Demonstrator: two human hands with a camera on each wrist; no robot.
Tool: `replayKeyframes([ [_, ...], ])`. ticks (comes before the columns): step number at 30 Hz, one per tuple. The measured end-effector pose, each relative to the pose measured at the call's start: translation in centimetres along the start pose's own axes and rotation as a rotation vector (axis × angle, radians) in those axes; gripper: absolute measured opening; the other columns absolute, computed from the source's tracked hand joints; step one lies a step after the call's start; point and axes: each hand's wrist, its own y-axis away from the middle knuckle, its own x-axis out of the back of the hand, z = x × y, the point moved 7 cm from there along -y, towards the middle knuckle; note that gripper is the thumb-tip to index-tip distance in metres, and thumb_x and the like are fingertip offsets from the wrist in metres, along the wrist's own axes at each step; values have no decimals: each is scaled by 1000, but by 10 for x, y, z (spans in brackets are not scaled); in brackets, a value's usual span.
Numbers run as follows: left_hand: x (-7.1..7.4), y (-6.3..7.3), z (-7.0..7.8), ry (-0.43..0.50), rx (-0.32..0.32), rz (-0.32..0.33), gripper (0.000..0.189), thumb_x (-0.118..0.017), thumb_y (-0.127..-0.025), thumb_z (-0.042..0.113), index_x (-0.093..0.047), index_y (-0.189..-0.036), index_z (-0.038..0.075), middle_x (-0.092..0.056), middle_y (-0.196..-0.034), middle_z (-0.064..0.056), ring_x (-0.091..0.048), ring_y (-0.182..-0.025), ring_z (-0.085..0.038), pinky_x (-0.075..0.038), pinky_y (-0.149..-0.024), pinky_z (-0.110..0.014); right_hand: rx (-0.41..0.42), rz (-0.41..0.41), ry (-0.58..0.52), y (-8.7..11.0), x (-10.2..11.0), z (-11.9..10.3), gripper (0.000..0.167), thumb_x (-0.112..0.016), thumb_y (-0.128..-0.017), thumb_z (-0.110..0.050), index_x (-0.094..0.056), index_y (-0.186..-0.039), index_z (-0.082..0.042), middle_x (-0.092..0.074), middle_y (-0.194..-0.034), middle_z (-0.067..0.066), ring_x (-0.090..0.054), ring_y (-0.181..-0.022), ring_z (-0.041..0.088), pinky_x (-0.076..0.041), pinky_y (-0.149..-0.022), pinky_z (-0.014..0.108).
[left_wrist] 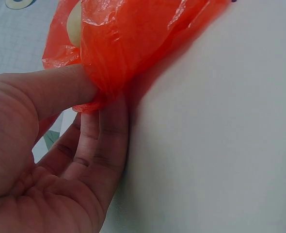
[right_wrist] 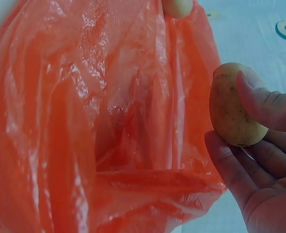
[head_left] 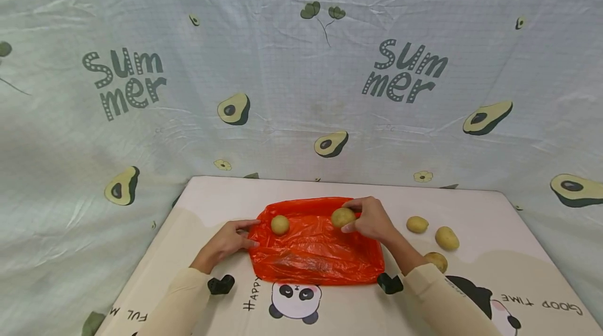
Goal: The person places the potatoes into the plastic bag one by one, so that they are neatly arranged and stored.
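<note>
A red plastic bag (head_left: 306, 265) lies on the table with its mouth spread into a box-like shape. One round potato (head_left: 280, 225) sits inside, toward the left end. At that end my left hand (head_left: 227, 242) pinches the bag's rim, thumb on top and fingers underneath, as the left wrist view shows with the red plastic (left_wrist: 128, 43). Over the bag's right part, my right hand (head_left: 375, 220) grips another potato (head_left: 342, 217) between thumb and fingers. Dark specks mark this held potato (right_wrist: 232, 107) in the right wrist view, where it is apart from the bag's floor.
Right of the bag lie three loose potatoes: one at the back (head_left: 417, 224), one farther right (head_left: 447, 238) and one beside my right forearm (head_left: 436, 261). The white table (head_left: 235, 189) carries printed pandas and lettering. Behind it hangs a pale curtain (head_left: 282, 64) printed with avocados.
</note>
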Motion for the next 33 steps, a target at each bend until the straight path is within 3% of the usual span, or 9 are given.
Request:
replayKeyframes([
  [33,1,0,-2,-2,1,6,60,-80,-85,2,-63,-142,6,-63,-141,-20,-62,-107,-25,-62,-95,-39,29,-6,-20,-11,-29,-16,43,-89,-76,-3,-77,-117,-7,-75,-113,8,-64,-101,24,-61,-94,43],
])
